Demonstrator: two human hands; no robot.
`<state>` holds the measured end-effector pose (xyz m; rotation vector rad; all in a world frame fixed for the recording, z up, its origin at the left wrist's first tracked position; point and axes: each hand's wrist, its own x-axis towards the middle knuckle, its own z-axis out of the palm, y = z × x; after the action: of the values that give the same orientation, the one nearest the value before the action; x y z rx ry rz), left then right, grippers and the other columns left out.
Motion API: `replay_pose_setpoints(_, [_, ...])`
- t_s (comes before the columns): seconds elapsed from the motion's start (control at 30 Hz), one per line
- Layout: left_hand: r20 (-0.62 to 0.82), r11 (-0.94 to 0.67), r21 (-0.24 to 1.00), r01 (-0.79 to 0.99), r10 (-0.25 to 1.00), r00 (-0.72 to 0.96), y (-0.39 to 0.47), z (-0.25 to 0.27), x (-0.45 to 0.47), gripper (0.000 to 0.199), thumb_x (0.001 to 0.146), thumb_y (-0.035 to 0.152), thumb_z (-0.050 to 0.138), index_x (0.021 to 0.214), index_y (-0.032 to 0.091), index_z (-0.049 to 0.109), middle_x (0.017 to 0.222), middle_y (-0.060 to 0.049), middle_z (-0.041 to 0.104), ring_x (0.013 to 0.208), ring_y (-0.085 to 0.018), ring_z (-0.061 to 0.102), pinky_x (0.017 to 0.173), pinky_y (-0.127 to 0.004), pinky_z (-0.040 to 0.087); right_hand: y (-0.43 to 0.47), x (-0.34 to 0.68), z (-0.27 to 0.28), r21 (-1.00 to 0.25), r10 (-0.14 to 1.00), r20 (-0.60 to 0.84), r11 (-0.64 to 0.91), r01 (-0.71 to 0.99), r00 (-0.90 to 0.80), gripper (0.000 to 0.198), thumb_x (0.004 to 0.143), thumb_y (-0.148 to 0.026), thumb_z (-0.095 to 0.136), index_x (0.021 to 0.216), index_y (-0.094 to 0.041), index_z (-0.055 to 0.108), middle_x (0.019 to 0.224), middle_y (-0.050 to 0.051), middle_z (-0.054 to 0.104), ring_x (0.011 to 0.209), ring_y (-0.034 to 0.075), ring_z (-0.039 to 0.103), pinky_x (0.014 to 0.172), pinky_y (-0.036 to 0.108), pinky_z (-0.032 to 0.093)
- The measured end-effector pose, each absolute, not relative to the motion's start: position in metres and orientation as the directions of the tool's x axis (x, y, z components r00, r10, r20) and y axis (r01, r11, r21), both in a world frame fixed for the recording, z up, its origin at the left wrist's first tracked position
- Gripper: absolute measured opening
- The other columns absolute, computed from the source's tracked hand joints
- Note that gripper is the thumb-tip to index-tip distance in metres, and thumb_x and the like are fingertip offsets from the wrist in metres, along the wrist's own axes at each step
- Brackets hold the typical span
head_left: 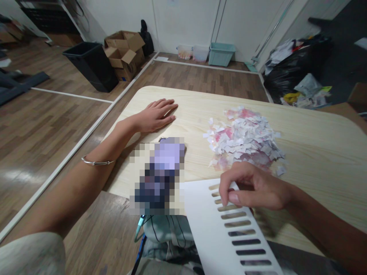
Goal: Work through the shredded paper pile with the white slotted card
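A pale wood-grain, round-cornered table (318, 152) holds a heap of white-and-pink paper scraps (247, 135) and, left of it, a blurred purple-and-dark oblong device (166, 160) and the bare left hand (157, 115).

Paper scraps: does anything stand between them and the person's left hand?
Nothing visible does: only tabletop separates the left hand from the scraps. The pixelated item lies nearer the person, off that path.

Seemingly a workroom or storeroom: a pale wood-grain table (315, 133) is standing on plank-patterned flooring (57, 126). Past its far left corner, a black bin (91, 68) and open cardboard boxes (122, 68) are sitting; beyond its far edge, plastic tubs (221, 55) are lining a wall (186, 26), and stuffed black bags (295, 67) are slumping rightward.
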<state>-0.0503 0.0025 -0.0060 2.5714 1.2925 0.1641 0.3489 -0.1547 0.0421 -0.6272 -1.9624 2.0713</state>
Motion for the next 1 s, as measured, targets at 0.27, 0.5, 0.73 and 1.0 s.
replay_pose_setpoints(0.27, [-0.014, -0.577, 0.279, 0.768, 0.797, 0.604, 0.003, -0.006, -0.051, 0.087, 0.133, 0.07, 0.041, 0.205, 0.02, 0.049, 0.216, -0.022, 0.04, 0.202, -0.049, 0.033, 0.166, -0.071, 0.024, -0.155, 0.353, 0.041, -0.961, 0.419, -0.26, -0.203, 0.19, -0.87, 0.057, 0.118, -0.07, 0.09, 0.098, -0.017, 0.081, 0.076, 0.0, 0.066, 0.062, 0.01, 0.054, 0.058, 0.022, 0.046])
replay_pose_setpoints(0.5, [-0.022, -0.575, 0.272, 0.771, 0.797, 0.603, 0.003, -0.006, -0.05, 0.087, 0.133, 0.063, 0.043, 0.204, 0.013, 0.047, 0.216, -0.027, 0.038, 0.202, -0.05, 0.032, 0.166, -0.071, 0.022, -0.155, 0.353, 0.029, -0.966, 0.389, -0.221, -0.217, 0.144, -0.894, 0.062, 0.119, -0.074, 0.087, 0.094, -0.018, 0.077, 0.073, -0.001, 0.066, 0.058, 0.01, 0.054, 0.054, 0.02, 0.049])
replay_pose_setpoints(0.73, [-0.007, -0.582, 0.274, 0.766, 0.795, 0.607, 0.006, -0.011, -0.053, 0.086, 0.134, 0.066, 0.042, 0.204, 0.018, 0.048, 0.215, -0.024, 0.04, 0.202, -0.051, 0.033, 0.166, -0.071, 0.023, -0.158, 0.354, 0.035, -0.96, 0.391, -0.25, -0.217, 0.175, -0.886, 0.058, 0.121, -0.07, 0.086, 0.096, -0.018, 0.076, 0.076, -0.002, 0.064, 0.06, 0.009, 0.054, 0.058, 0.02, 0.053])
replay_pose_setpoints(1.0, [-0.02, -0.576, 0.265, 0.773, 0.798, 0.602, 0.004, -0.007, -0.05, 0.085, 0.134, 0.064, 0.044, 0.204, 0.015, 0.048, 0.215, -0.026, 0.039, 0.202, -0.051, 0.033, 0.166, -0.07, 0.023, -0.158, 0.356, 0.033, -0.966, 0.402, -0.237, -0.194, 0.171, -0.884, 0.054, 0.121, -0.065, 0.086, 0.097, -0.017, 0.078, 0.076, 0.0, 0.066, 0.062, 0.01, 0.055, 0.059, 0.019, 0.049])
